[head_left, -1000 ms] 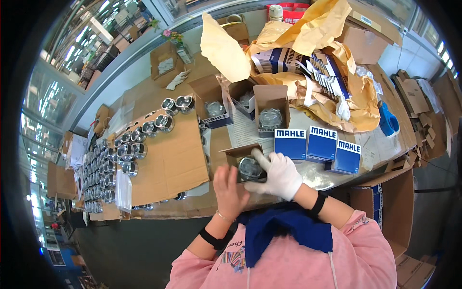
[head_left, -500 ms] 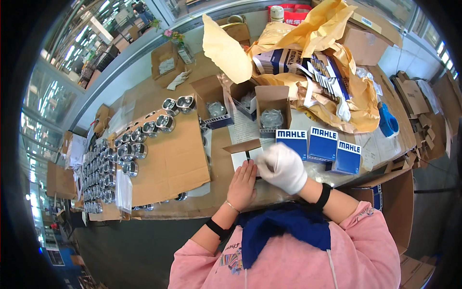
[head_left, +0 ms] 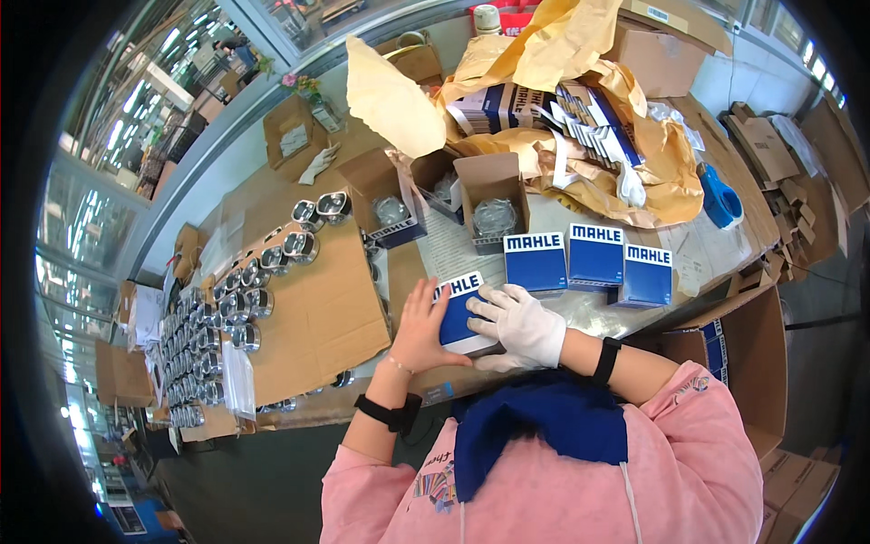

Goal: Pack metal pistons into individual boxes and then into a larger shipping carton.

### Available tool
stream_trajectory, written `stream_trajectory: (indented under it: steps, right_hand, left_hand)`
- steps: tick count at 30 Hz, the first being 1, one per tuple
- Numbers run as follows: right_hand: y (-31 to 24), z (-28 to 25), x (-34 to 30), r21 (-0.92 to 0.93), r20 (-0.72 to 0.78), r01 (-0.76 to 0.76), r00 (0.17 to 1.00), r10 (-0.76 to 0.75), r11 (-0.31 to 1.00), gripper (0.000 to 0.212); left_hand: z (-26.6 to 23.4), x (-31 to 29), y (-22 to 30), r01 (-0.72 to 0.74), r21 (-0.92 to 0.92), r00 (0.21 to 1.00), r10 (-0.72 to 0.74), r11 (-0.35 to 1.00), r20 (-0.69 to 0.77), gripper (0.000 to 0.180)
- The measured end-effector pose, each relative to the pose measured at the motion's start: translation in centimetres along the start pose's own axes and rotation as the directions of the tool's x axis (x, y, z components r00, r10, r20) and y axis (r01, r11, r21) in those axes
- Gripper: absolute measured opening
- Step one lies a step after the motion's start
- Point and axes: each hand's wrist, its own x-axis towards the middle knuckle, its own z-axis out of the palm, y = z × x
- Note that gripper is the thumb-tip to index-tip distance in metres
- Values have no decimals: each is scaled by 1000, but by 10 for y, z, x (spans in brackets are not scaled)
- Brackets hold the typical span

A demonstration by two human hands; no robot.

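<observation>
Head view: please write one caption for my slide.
Bare left hand and white-gloved right hand on a blue-and-white box, with three similar boxes to the right.

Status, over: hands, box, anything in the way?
Left hand bare, right hand gloved, both on closed blue box. Three similar boxes nearby, not blocking.

box (head_left: 460, 319) between left hand (head_left: 417, 328) and right hand (head_left: 528, 331)

- Pink top (head_left: 553, 499), multicoloured print (head_left: 438, 485) on its left, smaller one on the right sleeve (head_left: 716, 422)
- Blue collar (head_left: 584, 431), pale drawstrings (head_left: 631, 499)
- Black band (head_left: 388, 414) round each forearm (head_left: 368, 438)
- Left hand (head_left: 419, 328): ungloved, thin bracelet (head_left: 400, 365)
- Right hand (head_left: 521, 326): white glove (head_left: 536, 337)
</observation>
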Motion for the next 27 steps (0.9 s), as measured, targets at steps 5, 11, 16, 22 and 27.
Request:
stream_trajectory:
  steps: [5,11,16,22,27]
  right_hand:
    - [11,20,12,-60,-23,-19,1000,17,998,65]
    - [16,33,11,-21,34,-29,999,29,999,63]
    - [9,16,6,-52,205,-65,976,75,996,88]
    - [38,-79,-28,-196,313,-380,850,424,904,101]
    - [92,-107,-90,-507,355,-452,667,655,734,102]
  left_hand:
    - [20,8,-3,-5,-13,997,6,1000,76,93]
    - [17,8,-2,42,-31,993,-38,999,113,112]
    - [31,7,11,88,167,996,-86,982,-15,117]
    - [31,33,14,44,38,991,-48,998,123,114]
    - [44,85,17,-137,-27,985,139,990,102,108]
